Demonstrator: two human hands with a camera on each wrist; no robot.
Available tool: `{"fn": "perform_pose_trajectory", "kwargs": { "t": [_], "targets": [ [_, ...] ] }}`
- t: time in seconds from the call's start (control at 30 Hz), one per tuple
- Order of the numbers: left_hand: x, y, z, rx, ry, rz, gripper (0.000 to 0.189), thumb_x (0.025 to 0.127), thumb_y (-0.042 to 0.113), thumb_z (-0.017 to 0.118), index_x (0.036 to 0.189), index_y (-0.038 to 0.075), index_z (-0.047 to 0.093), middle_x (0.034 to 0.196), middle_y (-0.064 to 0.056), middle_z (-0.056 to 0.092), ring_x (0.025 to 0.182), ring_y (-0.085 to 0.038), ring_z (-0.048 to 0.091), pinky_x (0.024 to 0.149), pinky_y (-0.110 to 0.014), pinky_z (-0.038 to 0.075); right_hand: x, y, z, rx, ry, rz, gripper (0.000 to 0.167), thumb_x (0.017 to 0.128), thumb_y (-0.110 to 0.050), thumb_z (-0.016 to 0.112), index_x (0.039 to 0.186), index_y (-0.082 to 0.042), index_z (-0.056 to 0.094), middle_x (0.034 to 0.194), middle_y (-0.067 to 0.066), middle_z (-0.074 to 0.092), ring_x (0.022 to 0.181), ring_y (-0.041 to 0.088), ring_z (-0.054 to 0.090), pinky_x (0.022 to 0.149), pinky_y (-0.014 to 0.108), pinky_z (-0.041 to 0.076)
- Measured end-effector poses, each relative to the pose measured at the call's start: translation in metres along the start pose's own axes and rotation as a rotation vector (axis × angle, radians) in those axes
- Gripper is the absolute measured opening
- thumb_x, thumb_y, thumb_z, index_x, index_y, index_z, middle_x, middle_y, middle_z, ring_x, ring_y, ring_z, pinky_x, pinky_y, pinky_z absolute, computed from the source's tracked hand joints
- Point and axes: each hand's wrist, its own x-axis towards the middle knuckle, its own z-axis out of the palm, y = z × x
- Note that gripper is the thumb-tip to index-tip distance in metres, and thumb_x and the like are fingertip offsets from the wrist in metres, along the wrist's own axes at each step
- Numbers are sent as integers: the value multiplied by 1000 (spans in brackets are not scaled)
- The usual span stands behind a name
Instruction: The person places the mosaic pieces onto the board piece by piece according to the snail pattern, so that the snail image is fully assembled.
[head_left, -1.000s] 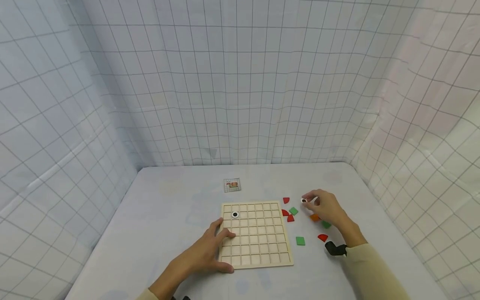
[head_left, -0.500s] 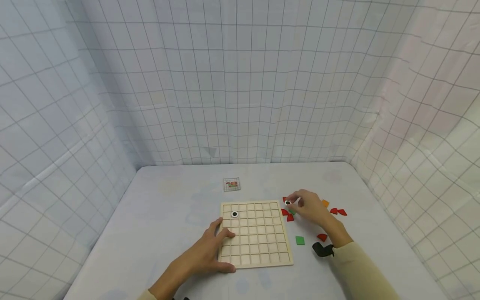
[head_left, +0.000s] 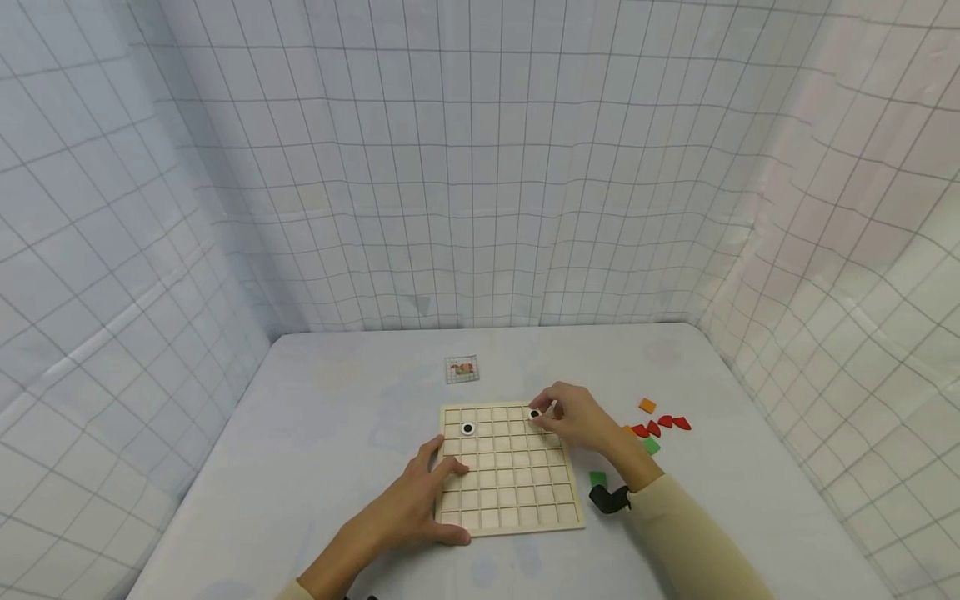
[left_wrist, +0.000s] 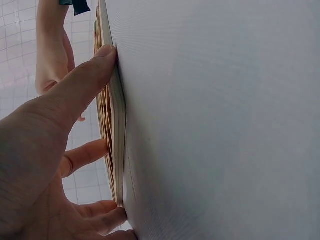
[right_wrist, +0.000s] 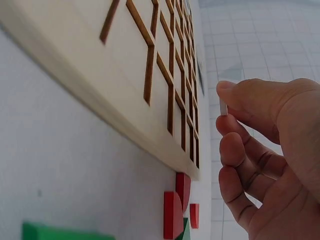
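Observation:
A pale wooden grid board (head_left: 502, 504) lies on the table. My left hand (head_left: 405, 504) rests at its near left corner, thumb against the near edge and fingers along the left side, one reaching over the cells. In the left wrist view the thumb (left_wrist: 90, 75) lies nearly straight against the board's side. Near the upper left, one round white eye tile (head_left: 468, 428) with a black centre sits on the grid. My right hand (head_left: 581, 418) pinches a matching eye tile (head_left: 534, 414) over the board's upper right, seen edge-on between thumb and fingertip in the right wrist view.
A small picture card (head_left: 461, 369) lies beyond the board. To the right are several red tiles (head_left: 665, 422), an orange square (head_left: 647, 405) and green squares (head_left: 650, 446). More red tiles (right_wrist: 173, 215) sit beside the board edge, under the right hand. White gridded curtains surround the table.
My right hand has moved left from the loose tiles to above the board, carrying the eye tile. The left hand has stayed at the board's corner.

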Motion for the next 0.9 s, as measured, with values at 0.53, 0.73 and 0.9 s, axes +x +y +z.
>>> {"fn": "perform_pose_trajectory", "kwargs": {
  "t": [0.53,0.73,0.9],
  "targets": [
    [1,1,1,6,13,-8,88,79,53,108,147,19,64,183,-40,26,157,-70,50,114,-76,60,22,-25,32,46,-79,-112,20,104,-16,88,122,-7,84,110,3,80,87,4,64,79,24,60],
    [2,1,0,15,5,-2,88,80,53,108,147,17,63,184,-40,24,159,-70,47,116,-77,58,28,-34,43,32,-101,-47,15,105,-13,87,120,-11,85,111,2,83,89,4,69,83,24,61],
    [2,1,0,10,1,-5,88,80,52,108,146,17,63,183,-41,25,159,-70,48,116,-77,58,31,-41,49,3,-71,-19,8,105,-15,89,112,-16,88,105,-2,82,87,4,67,80,24,60]
  ]
}}
